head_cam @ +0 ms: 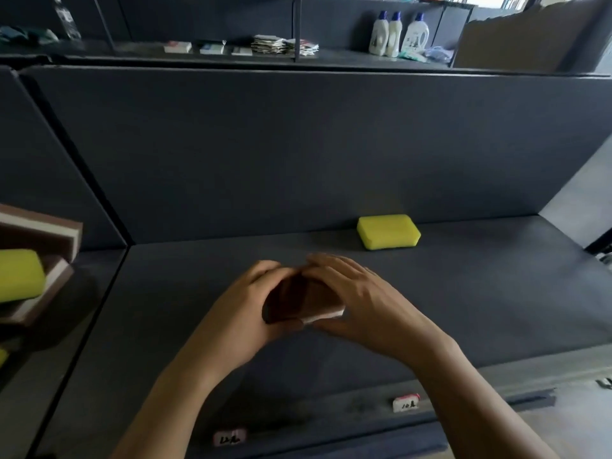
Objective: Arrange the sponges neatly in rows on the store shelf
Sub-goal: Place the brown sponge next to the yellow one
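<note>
Both hands grasp one brown sponge (306, 298) between them. The left hand (243, 306) curls round its left end with the thumb along the near edge, and the right hand (359, 298) wraps its right end with the fingers laid over the top. A white layer shows along the sponge's lower near edge.

From the head camera, this sponge is over the middle of the dark grey shelf (480, 293). It seems to be held just above the board, though the hands hide its underside, so contact cannot be told.

Behind it and to the right, well apart, a yellow sponge (388, 231) lies flat against the shelf's back panel.

At the left edge, past the divider, a loose pile of sponges (29, 260) holds brown-and-white ones and a yellow one, lying tilted across each other.

Two small price tags (406, 402) sit on the shelf's front lip.

On the far shelving stand three white detergent bottles (394, 34), with a stack of flat packets (281, 44) to their left.
</note>
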Tool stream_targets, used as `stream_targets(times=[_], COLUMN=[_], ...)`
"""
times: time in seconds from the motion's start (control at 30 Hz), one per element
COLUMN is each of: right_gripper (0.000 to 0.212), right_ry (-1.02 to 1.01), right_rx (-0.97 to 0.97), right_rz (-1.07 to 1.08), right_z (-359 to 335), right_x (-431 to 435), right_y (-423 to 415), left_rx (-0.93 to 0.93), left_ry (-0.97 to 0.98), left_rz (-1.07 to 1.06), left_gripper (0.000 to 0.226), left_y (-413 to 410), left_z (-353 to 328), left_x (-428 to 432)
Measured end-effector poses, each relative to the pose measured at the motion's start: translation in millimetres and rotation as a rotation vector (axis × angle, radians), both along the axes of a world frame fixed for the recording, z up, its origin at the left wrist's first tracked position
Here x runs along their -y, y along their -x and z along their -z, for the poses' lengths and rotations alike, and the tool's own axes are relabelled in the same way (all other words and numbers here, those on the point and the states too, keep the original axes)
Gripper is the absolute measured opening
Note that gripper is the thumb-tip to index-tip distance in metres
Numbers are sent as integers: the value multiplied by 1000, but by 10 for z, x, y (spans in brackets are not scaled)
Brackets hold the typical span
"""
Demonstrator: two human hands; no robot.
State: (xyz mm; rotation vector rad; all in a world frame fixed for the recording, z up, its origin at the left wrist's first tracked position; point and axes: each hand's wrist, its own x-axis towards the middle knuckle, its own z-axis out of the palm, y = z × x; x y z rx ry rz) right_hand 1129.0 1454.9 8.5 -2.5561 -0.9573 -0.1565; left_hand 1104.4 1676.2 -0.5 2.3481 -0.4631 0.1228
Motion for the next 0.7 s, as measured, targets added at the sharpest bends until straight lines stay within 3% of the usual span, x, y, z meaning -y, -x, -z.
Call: stream_targets(times=[0.3, 0.47, 0.7], right_gripper=[63, 64, 68], right_ry=[-17, -61, -78], right_rx=[4, -8, -1], right_rz=[-8, -5, 24], right_z=[10, -23, -44], right_x=[143, 203, 400], right_y=[-160, -232, -297], left_rx=[26, 80, 88], left_ry=[-68, -186, -177], left_rz=[-18, -38, -45], left_gripper=[74, 66, 57], left_y=[-66, -126, -289], left_z=[-75, -133, -156], left_x=[173, 329, 498])
